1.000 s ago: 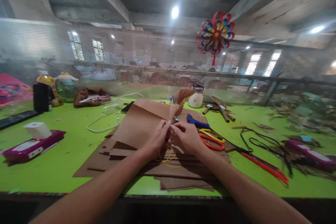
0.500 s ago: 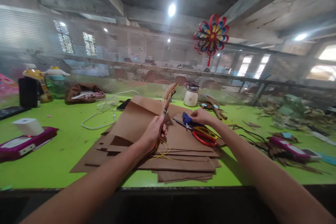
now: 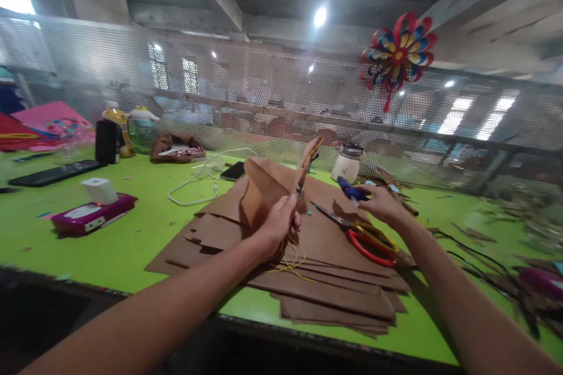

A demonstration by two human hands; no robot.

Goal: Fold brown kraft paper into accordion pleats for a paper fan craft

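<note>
My left hand [image 3: 279, 222] is closed around an upright folded strip of brown paper [image 3: 307, 161], which stands edge-on to me. A thin yellow string [image 3: 290, 258] runs along the strip and trails in loose loops below the fist. In my right hand [image 3: 383, 204] is a blue glue gun [image 3: 350, 189], raised above the stack with its nozzle towards the left. Scissors [image 3: 372, 246] with red and yellow handles lie on the stacked brown paper sheets [image 3: 325, 281], partly under my right hand. One sheet [image 3: 259, 187] bulges up behind my left wrist.
A white jar [image 3: 346, 164] with a dark lid stands behind the stack. On the left of the green table [image 3: 149, 237] are a purple power strip [image 3: 94, 214], a white cable [image 3: 191, 203] and a phone [image 3: 233, 171]. Black cords [image 3: 475, 263] and brown scraps lie right.
My right hand has lifted the blue glue gun up off the scissors. My left hand keeps hold of the paper strip. The view has turned left, so things appear shifted right.
</note>
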